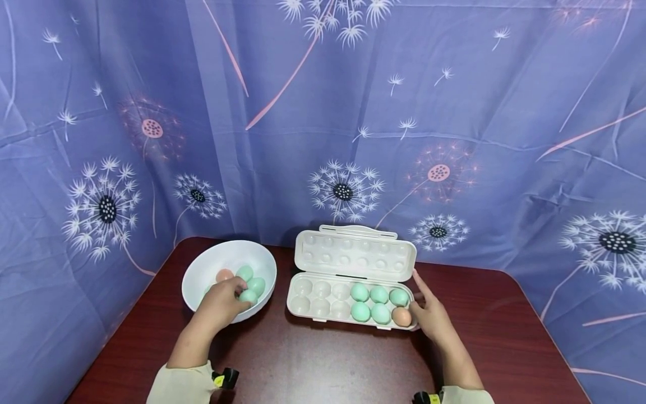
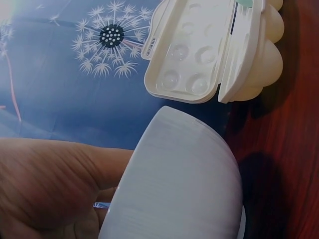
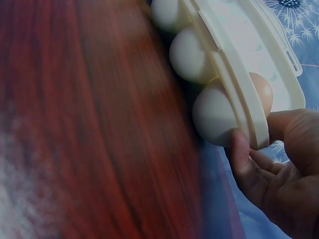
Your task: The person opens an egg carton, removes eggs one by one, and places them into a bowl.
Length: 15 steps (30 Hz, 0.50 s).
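In the head view, a white bowl [image 1: 194,275] at the left holds several pale green eggs [image 1: 245,273] and a brown egg [image 1: 224,275]. My left hand [image 1: 219,303] reaches over its near rim, thumb and fingers around a green egg [image 1: 248,297]; the bowl wall hides those fingertips in the left wrist view. Right of it lies an egg carton [image 1: 323,275], its lid [image 1: 355,255] raised. Green eggs [image 1: 379,313] and one brown egg [image 1: 402,317] fill its right half; the left cups are bare. My right hand [image 1: 434,317] grips the carton's right end, index finger touching the lid.
Everything stands on a dark red wooden table [image 1: 303,365]. A blue curtain [image 1: 282,168] with dandelion prints hangs close behind the table and along its sides. The bowl and the carton stand a small gap apart near the back edge.
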Each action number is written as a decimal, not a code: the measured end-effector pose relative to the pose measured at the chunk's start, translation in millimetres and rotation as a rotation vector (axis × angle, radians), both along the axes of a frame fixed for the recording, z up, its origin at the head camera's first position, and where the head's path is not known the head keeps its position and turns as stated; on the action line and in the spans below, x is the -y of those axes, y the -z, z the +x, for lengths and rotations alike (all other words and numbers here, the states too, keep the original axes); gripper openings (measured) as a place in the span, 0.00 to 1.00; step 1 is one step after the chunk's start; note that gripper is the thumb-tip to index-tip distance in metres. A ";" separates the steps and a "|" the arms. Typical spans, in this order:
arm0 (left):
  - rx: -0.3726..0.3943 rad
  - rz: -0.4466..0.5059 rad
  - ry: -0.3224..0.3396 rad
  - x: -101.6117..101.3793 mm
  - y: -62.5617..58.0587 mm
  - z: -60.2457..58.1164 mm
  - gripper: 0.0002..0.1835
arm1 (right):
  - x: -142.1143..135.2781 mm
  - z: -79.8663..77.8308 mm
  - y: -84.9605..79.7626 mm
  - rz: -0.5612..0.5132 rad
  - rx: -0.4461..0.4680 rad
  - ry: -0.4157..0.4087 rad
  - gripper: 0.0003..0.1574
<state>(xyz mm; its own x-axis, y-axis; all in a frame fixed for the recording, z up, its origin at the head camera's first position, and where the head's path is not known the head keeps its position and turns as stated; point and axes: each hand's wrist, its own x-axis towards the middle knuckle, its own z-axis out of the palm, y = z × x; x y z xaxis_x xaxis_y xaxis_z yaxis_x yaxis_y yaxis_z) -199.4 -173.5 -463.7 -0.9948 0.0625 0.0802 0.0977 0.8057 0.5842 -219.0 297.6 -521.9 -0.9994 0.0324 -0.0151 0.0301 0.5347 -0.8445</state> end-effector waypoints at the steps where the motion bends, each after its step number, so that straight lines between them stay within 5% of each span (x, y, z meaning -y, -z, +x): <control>1: -0.004 0.000 0.002 0.0 0.2 -0.2 0.16 | 0.1 0.0 0.0 0.001 0.001 0.000 0.50; 15: -0.076 -0.017 0.091 0.0 7.1 -3.9 0.16 | 1.2 0.6 -1.8 0.009 0.010 0.004 0.50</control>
<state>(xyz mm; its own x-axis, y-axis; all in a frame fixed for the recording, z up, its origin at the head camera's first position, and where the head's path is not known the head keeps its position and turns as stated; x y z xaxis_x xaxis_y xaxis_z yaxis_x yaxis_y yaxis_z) -203.3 -173.6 -470.8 -0.9761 0.1545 0.1531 0.2145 0.8013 0.5586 -218.4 296.4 -520.1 -0.9990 0.0363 -0.0245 0.0403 0.5420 -0.8394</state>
